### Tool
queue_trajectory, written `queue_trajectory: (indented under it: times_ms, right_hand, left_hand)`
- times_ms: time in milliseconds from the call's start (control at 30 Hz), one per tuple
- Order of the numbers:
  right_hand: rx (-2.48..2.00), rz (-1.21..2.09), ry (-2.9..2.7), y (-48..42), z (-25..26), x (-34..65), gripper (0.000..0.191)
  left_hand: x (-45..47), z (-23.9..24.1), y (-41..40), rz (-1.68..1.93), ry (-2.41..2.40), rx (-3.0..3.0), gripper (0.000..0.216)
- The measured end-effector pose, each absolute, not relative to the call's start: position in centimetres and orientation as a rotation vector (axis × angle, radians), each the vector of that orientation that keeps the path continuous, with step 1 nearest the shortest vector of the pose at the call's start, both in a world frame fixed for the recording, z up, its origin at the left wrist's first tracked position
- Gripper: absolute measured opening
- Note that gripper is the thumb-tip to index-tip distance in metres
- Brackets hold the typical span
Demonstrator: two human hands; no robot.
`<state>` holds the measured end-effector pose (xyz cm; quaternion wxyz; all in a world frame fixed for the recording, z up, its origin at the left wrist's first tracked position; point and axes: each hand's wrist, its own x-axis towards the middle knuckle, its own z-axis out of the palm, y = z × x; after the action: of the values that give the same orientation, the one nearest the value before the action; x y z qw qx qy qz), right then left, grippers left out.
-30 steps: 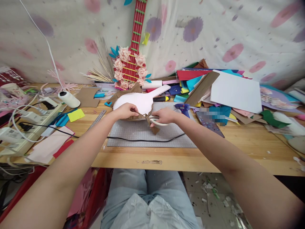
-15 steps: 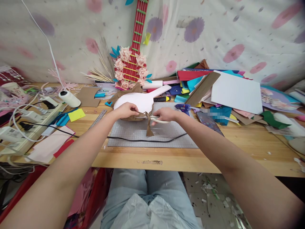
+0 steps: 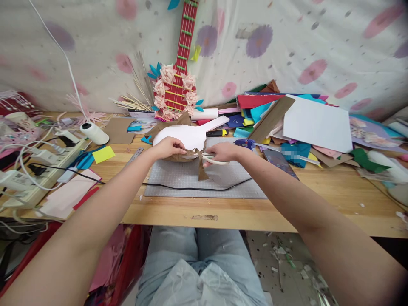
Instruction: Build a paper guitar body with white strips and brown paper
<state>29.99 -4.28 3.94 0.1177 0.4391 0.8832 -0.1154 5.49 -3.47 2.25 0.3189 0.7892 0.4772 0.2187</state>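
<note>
A white guitar-shaped cutout (image 3: 188, 132) lies over brown paper (image 3: 178, 122) at the far side of the grey cutting mat (image 3: 172, 174). My left hand (image 3: 170, 147) pinches the near edge of the brown paper by the cutout's rounded body. In my right hand (image 3: 225, 152) are white-handled scissors (image 3: 217, 162), their blades pointing left into the paper. A narrow brown paper strip (image 3: 202, 168) hangs down between my hands, over the mat. The scissor blades are mostly hidden by paper.
A black cable (image 3: 191, 188) crosses the mat. A red flower-trimmed paper guitar (image 3: 175, 93) leans at the back. On the left are a power strip (image 3: 44, 170) and a thread spool (image 3: 94, 133); on the right, a glue gun (image 3: 245, 143), a phone (image 3: 279, 161) and white board (image 3: 317, 121).
The hanging brown strip has swung slightly to the right. The scissors have turned a little in my right hand, while my left hand keeps almost the same place.
</note>
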Motion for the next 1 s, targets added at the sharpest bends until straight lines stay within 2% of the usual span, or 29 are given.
queue_trajectory:
  times_ms: [633, 833, 1000]
  right_hand:
    - [1.225, -0.171, 2.701, -4.7, 3.4, 28.3, 0.063]
    - [1.272, -0.174, 2.705, -4.7, 2.8, 29.1, 0.062]
    - [1.365, -0.262, 2.638, -5.1, 2.4, 29.8, 0.069]
  left_hand:
    - [6.0, 1.6, -3.2, 0.712, 1.215, 2.089, 0.03]
    - [4.7, 3.0, -4.0, 0.666, 1.257, 2.077, 0.043]
    - [1.2, 3.8, -4.2, 0.508, 1.303, 2.078, 0.05]
